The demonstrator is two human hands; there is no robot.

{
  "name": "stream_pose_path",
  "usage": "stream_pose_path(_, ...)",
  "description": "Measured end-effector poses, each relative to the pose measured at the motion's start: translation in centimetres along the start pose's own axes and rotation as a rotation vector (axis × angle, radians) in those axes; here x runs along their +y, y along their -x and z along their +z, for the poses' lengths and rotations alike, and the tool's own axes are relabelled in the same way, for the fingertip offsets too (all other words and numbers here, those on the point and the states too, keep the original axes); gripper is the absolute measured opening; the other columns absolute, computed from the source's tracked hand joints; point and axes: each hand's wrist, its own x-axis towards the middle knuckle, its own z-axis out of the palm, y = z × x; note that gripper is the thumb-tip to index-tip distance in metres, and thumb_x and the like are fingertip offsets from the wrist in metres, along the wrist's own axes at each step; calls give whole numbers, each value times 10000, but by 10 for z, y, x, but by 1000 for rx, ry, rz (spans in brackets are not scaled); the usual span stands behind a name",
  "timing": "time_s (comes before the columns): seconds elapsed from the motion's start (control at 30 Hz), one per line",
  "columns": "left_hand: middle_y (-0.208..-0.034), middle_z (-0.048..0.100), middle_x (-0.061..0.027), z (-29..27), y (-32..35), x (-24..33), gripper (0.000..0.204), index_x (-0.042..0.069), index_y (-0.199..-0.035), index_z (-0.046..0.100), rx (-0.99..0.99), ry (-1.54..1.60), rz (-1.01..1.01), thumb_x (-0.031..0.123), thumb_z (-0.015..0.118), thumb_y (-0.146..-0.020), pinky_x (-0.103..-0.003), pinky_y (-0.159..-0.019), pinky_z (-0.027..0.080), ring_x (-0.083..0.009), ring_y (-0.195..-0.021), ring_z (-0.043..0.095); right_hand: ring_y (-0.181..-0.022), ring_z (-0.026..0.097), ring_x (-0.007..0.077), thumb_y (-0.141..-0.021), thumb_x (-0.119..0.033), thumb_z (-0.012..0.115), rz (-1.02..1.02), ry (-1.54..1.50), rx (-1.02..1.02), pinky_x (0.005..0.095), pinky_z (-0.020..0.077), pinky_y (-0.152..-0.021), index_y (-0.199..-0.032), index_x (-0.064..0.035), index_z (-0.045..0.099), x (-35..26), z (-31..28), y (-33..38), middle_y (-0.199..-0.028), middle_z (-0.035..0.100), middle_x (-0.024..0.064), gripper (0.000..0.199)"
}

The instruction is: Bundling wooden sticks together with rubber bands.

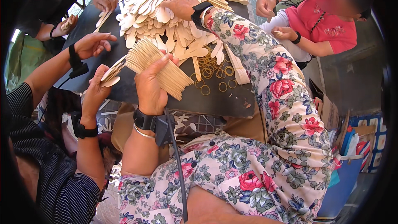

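My left hand [150,87] is closed around a thick fanned row of wooden spoons [168,76]; their handles lie side by side across my palm, above the near part of the table. My right hand [180,5] reaches over the far side and rests on a large heap of loose wooden spoons [143,6]. Its fingers look stretched out over the heap, though their tips blend into the spoons. Between the heap and the table's near edge lie several rubber bands [209,64]. Beside them is a bundle of wooden spoons [237,66] with aligned handles.
At left, a person in a striped shirt holds a few spoons [112,72] close to my left hand. Another person's hand [105,1] takes spoons farther back. Across the dark table [232,105], a person in a pink top [321,25] sits at right. A blue bin [344,186] stands lower right.
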Motion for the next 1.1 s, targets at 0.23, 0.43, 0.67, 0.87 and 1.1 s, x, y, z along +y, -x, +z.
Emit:
stream_pose_path(0.23, -944, 648, -143, -1, 1, 1, 233, -57, -1076, 574, -20, -3, -12, -48, 624, -849, -380, -844, 563, -258, -871, 677, -1087, 598, 276, -833, -70, 613, -127, 109, 14, 371, 500, -917, -1175, -142, 603, 2, -10, -4, -1122, 627, 85, 350)
stream_pose_path(0.43, -949, 649, -144, 0, -2, 1, 247, -64, -1090, 572, -49, 1, -23, -43, 627, -850, -380, -850, 563, -258, -877, 678, -1018, 623, 281, -841, -91, 590, -255, 46, 245, 377, 518, -855, -1060, -124, 610, 11, 9, -3, -999, 654, 87, 222)
stream_pose_path(0.67, -990, 643, -148, -4, -6, -2, 307, -43, -1159, 538, -51, -42, -17, -7, 615, -864, -390, -851, 550, -275, -922, 667, -972, 649, 217, -861, -177, 562, -227, 28, 222, 411, 479, -830, -934, -169, 643, 4, 0, 5, -863, 676, 23, 110)
stream_pose_path(0.87, -988, 641, -151, -2, -6, -1, 312, -45, -1159, 537, -48, -44, -9, -15, 622, -859, -391, -850, 551, -275, -922, 666, -817, 641, 222, -860, -225, 603, -221, 151, 321, 376, 470, -760, -830, -182, 654, -2, -24, 15, -745, 662, -11, 74)
stream_pose_path(1.1, -1004, 639, -153, -6, -11, -5, 316, -47, -1175, 534, -61, -50, -2, -12, 612, -870, -397, -865, 550, -279, -929, 664, -635, 659, 213, -924, -237, 588, 21, -437, 187, 359, 516, -620, -854, -41, 608, -9, -34, 33, -705, 642, 94, 209)
